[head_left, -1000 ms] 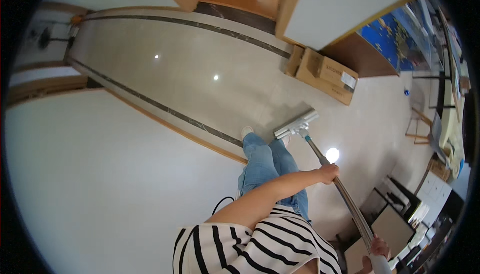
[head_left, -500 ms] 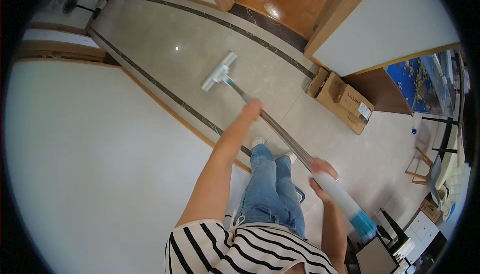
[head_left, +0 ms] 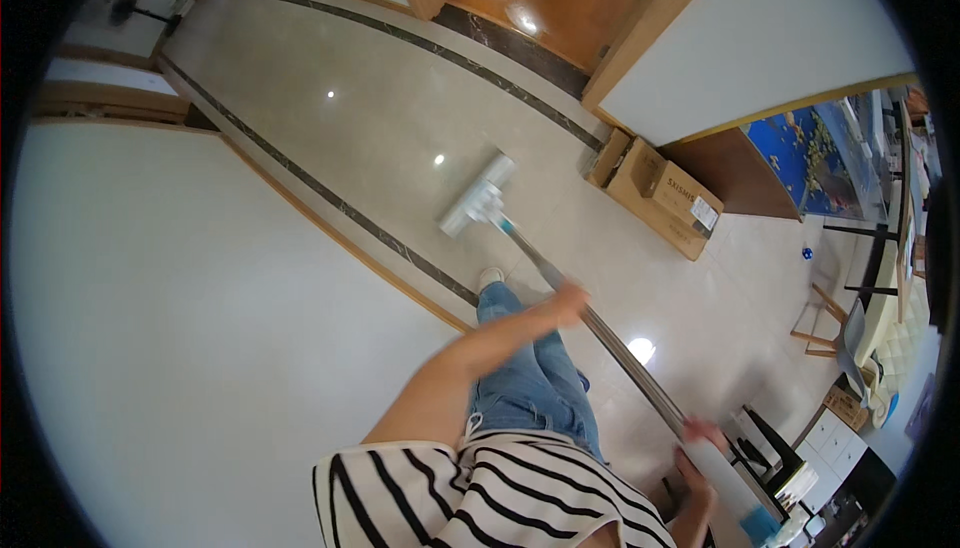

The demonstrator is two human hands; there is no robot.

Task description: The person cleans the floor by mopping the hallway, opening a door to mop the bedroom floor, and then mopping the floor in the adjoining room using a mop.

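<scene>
The mop (head_left: pixel 640 376) slants across my view, the blurred white mop head (head_left: pixel 478 196) at far left over the pale floor (head_left: pixel 390 128), beyond a light shoe (head_left: pixel 490 276). I have the left hand (head_left: pixel 571 301) closed around the gray pole (head_left: pixel 618 345) and the right hand (head_left: pixel 706 435) wrapped around the thick white handle (head_left: pixel 724 481) at near right. Cardboard boxes (head_left: pixel 650 210) sit to the right of the mop head; a gray chair (head_left: pixel 850 340) stands farther right.

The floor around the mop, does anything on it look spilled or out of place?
A small blue object, perhaps a ball, lies on the floor near the wooden-legged chair, away from the mop; it looks stray, lying there by itself. I see no clear spill: the bright white spots look like reflected light.
</scene>
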